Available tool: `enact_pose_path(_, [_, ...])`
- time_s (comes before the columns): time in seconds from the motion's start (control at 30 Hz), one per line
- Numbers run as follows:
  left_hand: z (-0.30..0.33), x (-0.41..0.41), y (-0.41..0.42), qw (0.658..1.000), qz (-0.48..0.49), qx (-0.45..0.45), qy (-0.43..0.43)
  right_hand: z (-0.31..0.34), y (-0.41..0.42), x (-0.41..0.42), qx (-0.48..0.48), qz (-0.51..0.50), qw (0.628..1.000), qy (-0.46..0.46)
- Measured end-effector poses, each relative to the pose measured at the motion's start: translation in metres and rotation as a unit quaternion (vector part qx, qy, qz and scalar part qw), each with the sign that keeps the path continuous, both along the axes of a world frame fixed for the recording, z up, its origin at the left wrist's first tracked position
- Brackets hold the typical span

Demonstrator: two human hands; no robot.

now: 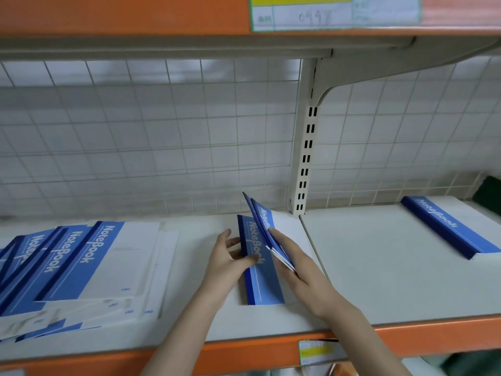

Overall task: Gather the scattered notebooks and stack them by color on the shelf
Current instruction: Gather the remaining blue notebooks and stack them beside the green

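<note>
Blue-and-white "NoteBook" notebooks lie on a white shelf (366, 267). A loose, fanned pile of notebooks (89, 261) covers the left part. In the middle lies a small stack of notebooks (261, 283); my left hand (230, 259) rests on its left edge, thumb on the cover. My right hand (298, 264) grips a few tilted notebooks (264, 221), raised on edge above that stack. A neat stack of notebooks (447, 229) sits at the far right.
A slotted white upright (305, 164) divides the two shelf sections, with a wire grid over tiled wall behind. An orange-edged shelf (122, 14) hangs overhead. The shelf's orange front rail (433, 340) carries a price label (317, 351). A dark green object (489, 191) sits at the far right.
</note>
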State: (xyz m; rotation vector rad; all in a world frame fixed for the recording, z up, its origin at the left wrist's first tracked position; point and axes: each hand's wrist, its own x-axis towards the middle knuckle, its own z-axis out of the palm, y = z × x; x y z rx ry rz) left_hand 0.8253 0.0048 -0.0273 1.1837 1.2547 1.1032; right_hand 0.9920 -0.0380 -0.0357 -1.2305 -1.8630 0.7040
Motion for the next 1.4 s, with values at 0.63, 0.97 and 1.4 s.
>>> enact_pose_path(0.63, [0.006,-0.002,-0.001,0.992,-0.056,-0.066,-0.090,0.003,-0.001,-0.011,0.039,0.037,0.982,-0.179])
enact_pose_path(0.97, [0.008,-0.004,-0.006,0.995,-0.042,0.064,-0.064,0.000,0.007,0.003,0.020,-0.222,0.970,0.098])
enact_pose_path(1.4, [0.008,-0.005,-0.009,0.959,0.046,0.269,-0.078,0.022,0.007,-0.010,0.052,-0.061,0.938,0.339])
